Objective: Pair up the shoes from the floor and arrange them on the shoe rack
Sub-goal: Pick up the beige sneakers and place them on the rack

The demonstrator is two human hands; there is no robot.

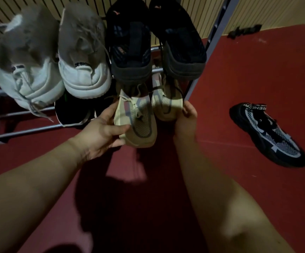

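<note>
Left hand (pixel 100 132) curls round cream shoe (pixel 140 123) side; right hand (pixel 186 118) pinches mate (pixel 164 106) edge. Mesh uppers probably soft, light, crushable: better hold at stiffer sole or heel.

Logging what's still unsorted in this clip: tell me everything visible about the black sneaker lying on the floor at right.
The black sneaker lies alone on the red floor, right of the shoe rack, sole down, toe toward the lower right. Its upper looks like black mesh with pale grey-white panels, dark laces, and a black band with white lettering across the opening. Only the floor touches it.
</note>
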